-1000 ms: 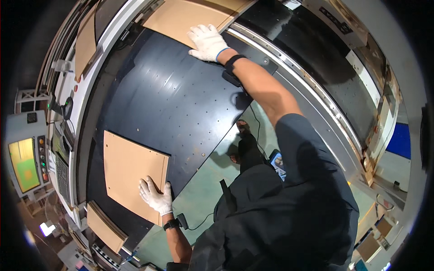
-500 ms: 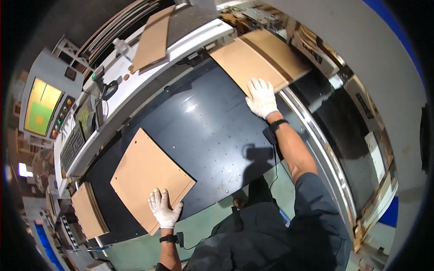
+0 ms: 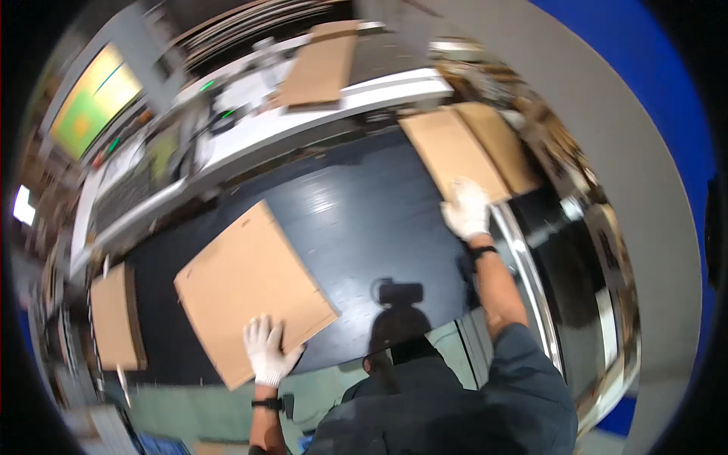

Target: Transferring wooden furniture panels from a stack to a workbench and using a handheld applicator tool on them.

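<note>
1. Table top (image 3: 356, 220): black, smooth, semi-glossy; reflects overhead light.
2. Cardboard sheet (image 3: 250, 288): brown, matt, flat paperboard.
3. Second cardboard sheet (image 3: 455, 148): same brown matt paperboard.
4. Left hand (image 3: 267, 350) and right hand (image 3: 465, 209): covered by white knit cloth gloves.
5. Table rail (image 3: 531, 280): bright polished metal.
6. Sleeve (image 3: 523, 379): dark matt cloth.
7. Screen (image 3: 95, 98): glossy, lit panel.

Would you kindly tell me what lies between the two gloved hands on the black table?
In the head view, only bare black table lies between the left hand and the right hand, each resting on its own cardboard sheet.
</note>
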{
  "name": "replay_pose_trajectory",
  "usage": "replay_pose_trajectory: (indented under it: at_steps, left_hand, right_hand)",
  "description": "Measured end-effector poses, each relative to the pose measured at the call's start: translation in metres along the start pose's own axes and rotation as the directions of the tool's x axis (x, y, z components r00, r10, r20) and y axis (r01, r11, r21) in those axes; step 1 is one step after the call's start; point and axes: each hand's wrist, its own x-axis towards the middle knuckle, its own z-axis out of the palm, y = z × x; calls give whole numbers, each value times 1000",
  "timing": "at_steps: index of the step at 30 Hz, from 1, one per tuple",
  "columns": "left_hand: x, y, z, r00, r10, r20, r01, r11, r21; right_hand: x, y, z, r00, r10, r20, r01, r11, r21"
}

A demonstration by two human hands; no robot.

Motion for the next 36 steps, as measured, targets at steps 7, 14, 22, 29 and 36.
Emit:
replay_pose_trajectory:
  at_steps: [7,14,22,29,36]
  left_hand:
    - [7,-11,2,986,-107,-130,77,972,-223]
    - [-89,-57,-35,433,-842,-322,888,460,-8]
    - [-131,-81,-9,111,-985,135,810,11,-586]
    - [-194,-130,18,415,-770,484,-70,-558,-827]
    - [-221,-220,-78,598,-665,446,76,-507,-859]
  right_hand:
    - [-24,70,23,995,-73,-67,61,984,-168]
    - [-4,-141,1,917,-339,211,235,885,402]
    - [4,-390,1,872,-438,218,233,763,602]
    - [-29,-411,37,850,-377,367,-4,692,722]
    - [-127,-492,-98,306,-255,917,-946,25,323]
